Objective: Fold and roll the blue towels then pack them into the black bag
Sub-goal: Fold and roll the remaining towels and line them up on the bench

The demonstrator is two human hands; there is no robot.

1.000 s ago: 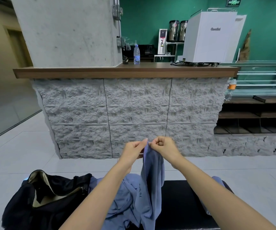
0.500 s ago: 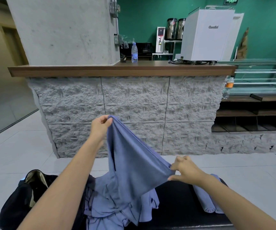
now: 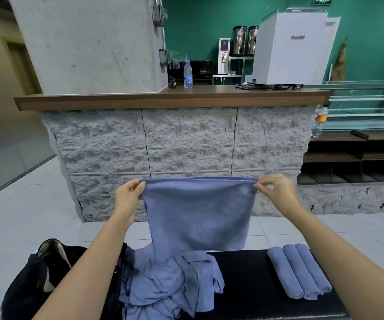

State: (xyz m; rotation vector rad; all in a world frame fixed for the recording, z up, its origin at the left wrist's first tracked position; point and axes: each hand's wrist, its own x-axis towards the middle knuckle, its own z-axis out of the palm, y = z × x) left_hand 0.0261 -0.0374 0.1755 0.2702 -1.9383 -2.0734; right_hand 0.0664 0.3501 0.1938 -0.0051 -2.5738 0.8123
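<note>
Left fingertips [image 3: 140, 185] and thumb pinch one top corner of a blue towel [image 3: 198, 213]; right fingertips [image 3: 259, 187] pinch the other top corner. Both hands grasping, none of the fingers slack. Left hand [image 3: 128, 195] and right hand [image 3: 276, 192] held well apart at the same height, so the towel's top edge is stretched taut and level between them. Towel hangs flat as a sheet in front of the person, its lower edge just above a loose heap of blue towels [image 3: 170, 282] and possibly touching it at the left; cannot tell. Heap lies crumpled on a black padded bench [image 3: 244, 273]. On the bench to the right, well apart from the heap, three rolled blue towels [image 3: 299, 271] lie side by side, touching. Left of the heap, just beside it, the black bag [image 3: 36, 280] sits with its mouth open, pale lining showing. Beyond: pale tiled floor [image 3: 25, 215], a rough stone-faced counter [image 3: 186, 144] with a wooden top, a water bottle [image 3: 187, 75] and a white machine [image 3: 288, 49] standing on it.
</note>
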